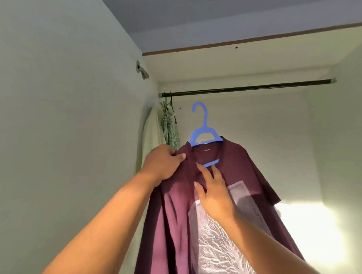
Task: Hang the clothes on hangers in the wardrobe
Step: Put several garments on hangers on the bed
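A maroon T-shirt [242,169] with a white tree print hangs on a blue plastic hanger [203,129], raised just below the dark wardrobe rail [249,88]. The hanger's hook is under the rail and does not touch it. My left hand [162,163] grips the shirt's left shoulder, with the hanger arm hidden inside the cloth. My right hand [213,191] lies on the shirt's chest below the collar, fingers straight and spread.
At the rail's left end hang a pale cream garment [151,131] and a green patterned one [172,130]. The wardrobe's left wall [74,112] stands close beside my left arm. To the right of the blue hanger the rail is bare.
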A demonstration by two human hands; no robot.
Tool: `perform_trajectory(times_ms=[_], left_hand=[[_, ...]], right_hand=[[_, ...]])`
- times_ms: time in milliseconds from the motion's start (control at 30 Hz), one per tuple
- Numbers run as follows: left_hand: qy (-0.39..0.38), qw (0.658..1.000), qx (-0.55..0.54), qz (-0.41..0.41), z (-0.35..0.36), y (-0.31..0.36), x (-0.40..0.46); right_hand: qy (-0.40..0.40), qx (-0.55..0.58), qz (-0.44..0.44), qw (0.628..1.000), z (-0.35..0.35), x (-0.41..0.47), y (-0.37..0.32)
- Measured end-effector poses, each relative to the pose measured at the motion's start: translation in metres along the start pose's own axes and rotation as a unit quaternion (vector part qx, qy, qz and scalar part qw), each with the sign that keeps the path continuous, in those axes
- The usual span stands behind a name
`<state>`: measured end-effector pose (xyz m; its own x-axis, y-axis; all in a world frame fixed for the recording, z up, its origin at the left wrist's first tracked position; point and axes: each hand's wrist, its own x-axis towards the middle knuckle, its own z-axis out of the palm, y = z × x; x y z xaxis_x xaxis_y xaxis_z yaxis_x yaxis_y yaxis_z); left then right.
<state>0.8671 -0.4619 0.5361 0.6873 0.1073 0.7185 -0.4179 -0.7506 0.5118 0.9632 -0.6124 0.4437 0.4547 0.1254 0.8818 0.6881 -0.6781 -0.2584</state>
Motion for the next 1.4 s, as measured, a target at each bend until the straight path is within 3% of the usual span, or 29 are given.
perform_trajectory(times_ms=[133,333,600,700,933,1233,1400], left_hand=[[-0.043,0.996,-0.067,-0.041,0.015,-0.014,0.08],[-0.046,0.999,0.012,-0.013,0.035,-0.037,0.209],[0.053,0.96,0.267,0.068,0.061,-0.055,0.352],[0.117,0.96,0.238,0.087,0.077,-0.073,0.392],[0.221,0.956,0.149,0.124,0.098,-0.092,0.451],[0.265,0.939,0.188,0.111,0.077,-0.054,0.52],[0.359,0.899,0.212,0.135,0.067,-0.064,0.514]], right_hand=[[0.019,-0.131,-0.074,0.988,0.029,0.077,0.042],[-0.01,-0.255,-0.105,0.961,0.068,0.195,0.087],[0.023,-0.23,-0.139,0.963,0.129,0.333,0.147],[0.01,-0.209,-0.104,0.972,0.148,0.377,0.173],[-0.003,-0.189,-0.111,0.976,0.175,0.455,0.204],[0.059,-0.148,-0.121,0.98,0.185,0.55,0.196],[0.079,-0.036,-0.178,0.98,0.203,0.556,0.183]])
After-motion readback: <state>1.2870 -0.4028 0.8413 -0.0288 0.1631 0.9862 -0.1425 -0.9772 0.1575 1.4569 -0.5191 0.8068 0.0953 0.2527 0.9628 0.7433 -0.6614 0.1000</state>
